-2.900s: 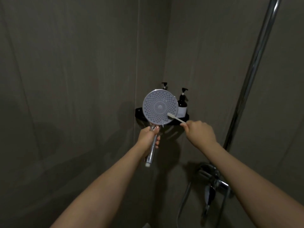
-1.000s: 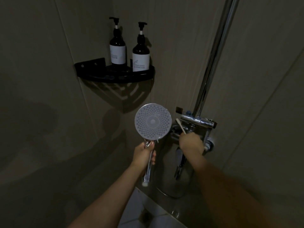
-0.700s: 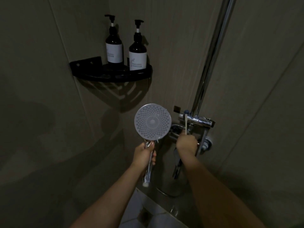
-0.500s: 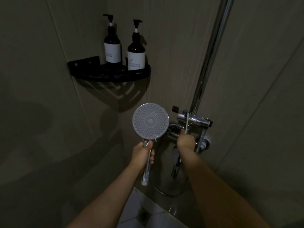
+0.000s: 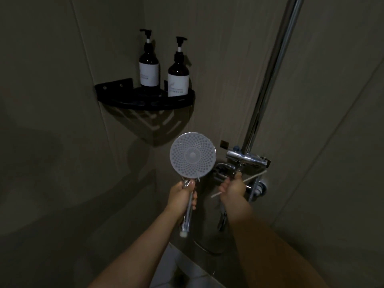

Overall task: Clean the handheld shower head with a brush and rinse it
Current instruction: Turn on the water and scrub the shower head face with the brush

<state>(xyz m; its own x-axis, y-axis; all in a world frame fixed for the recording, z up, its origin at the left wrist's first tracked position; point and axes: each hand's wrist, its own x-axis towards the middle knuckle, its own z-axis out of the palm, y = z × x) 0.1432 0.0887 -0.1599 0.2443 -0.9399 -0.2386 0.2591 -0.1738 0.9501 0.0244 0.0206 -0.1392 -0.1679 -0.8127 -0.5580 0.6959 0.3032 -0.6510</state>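
The round shower head (image 5: 192, 155) faces me, its white nozzle plate upright on a chrome handle. My left hand (image 5: 181, 196) grips that handle just below the disc. My right hand (image 5: 232, 187) is to the right of it, below the chrome mixer valve (image 5: 245, 159), fingers reaching up at a knob under the valve. A thin pale brush (image 5: 254, 177) lies crosswise in that hand, one end sticking out right towards the wall fitting, the other end out lower left. The brush is apart from the shower head.
A black corner shelf (image 5: 145, 101) carries two dark pump bottles (image 5: 149, 65) above the shower head. A chrome riser pipe (image 5: 270, 73) climbs from the valve to the upper right. Dim tiled walls close in on both sides; the hose hangs below the valve.
The brush swung from pointing up beside the valve to lying crosswise, as my right hand turned and reached under the valve. The shower head stayed in my left hand, barely moved.
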